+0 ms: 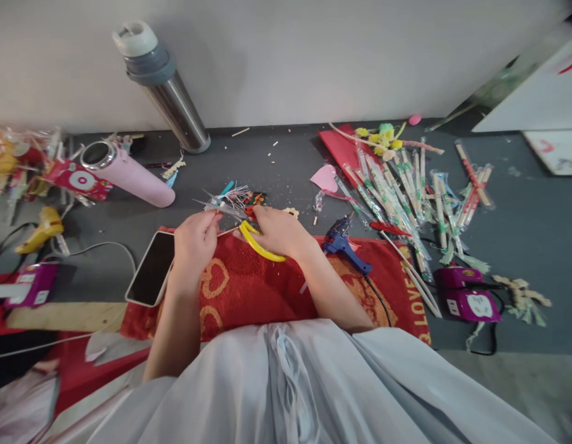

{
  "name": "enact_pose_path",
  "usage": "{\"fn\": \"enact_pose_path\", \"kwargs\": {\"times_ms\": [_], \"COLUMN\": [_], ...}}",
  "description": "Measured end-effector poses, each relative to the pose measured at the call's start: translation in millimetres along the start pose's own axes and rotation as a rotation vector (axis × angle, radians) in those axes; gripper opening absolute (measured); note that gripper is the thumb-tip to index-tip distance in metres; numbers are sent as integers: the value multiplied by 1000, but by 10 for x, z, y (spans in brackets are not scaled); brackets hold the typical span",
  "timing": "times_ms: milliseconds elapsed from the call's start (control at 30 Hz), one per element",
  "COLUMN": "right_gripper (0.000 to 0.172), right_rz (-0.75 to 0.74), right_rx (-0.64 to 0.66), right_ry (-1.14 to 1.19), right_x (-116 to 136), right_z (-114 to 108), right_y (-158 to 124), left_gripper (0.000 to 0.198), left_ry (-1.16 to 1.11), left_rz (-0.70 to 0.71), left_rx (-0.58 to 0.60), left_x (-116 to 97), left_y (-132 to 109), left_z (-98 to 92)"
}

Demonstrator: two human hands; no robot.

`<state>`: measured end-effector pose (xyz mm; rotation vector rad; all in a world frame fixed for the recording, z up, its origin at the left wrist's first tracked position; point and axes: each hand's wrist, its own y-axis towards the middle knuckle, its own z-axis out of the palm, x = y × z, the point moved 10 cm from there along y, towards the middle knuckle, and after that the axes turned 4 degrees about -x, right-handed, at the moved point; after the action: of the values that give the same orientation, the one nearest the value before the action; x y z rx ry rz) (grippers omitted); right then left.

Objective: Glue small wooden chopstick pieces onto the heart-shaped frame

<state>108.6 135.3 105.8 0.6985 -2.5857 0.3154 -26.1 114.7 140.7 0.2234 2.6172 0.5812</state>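
My right hand (283, 229) is closed on a pair of scissors (261, 248) with a yellow handle. Their metal blades spread apart and point left, over the fingertips of my left hand (196, 237). That hand is closed too, and a thin pale stick (228, 231) runs out of it toward my right hand. What its fingertips pinch is mostly hidden. Just beyond the blades lie shiny white tinsel strands (237, 194) and a teal pen-like piece (227, 187). Below my hands a red towel (240, 290) covers the front of the table.
A phone (151, 268) lies left of my left forearm. A blue glue gun (344, 243) rests right of my right hand. Farther back stand a steel thermos (177, 105) and a pink tumbler (133, 176). Several wrapped sticks (392, 185) are heaped at right, near a purple box (466, 293).
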Motion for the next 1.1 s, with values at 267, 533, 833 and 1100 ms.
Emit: {"fn": "enact_pose_path", "kwargs": {"times_ms": [267, 533, 833, 1100], "right_gripper": [70, 62, 65, 66], "right_rz": [-35, -26, 35, 107], "right_rx": [-35, -38, -20, -132], "right_ry": [31, 44, 24, 191], "right_x": [50, 72, 28, -49], "right_z": [-8, -10, -37, -24], "right_y": [1, 34, 25, 90], "left_gripper": [25, 25, 29, 64], "left_ry": [65, 81, 68, -447], "left_rz": [43, 57, 32, -345], "left_rx": [2, -2, 0, -412], "left_x": [-28, -36, 7, 258], "left_y": [-16, 0, 11, -169], "left_z": [-63, -111, -106, -133]}}
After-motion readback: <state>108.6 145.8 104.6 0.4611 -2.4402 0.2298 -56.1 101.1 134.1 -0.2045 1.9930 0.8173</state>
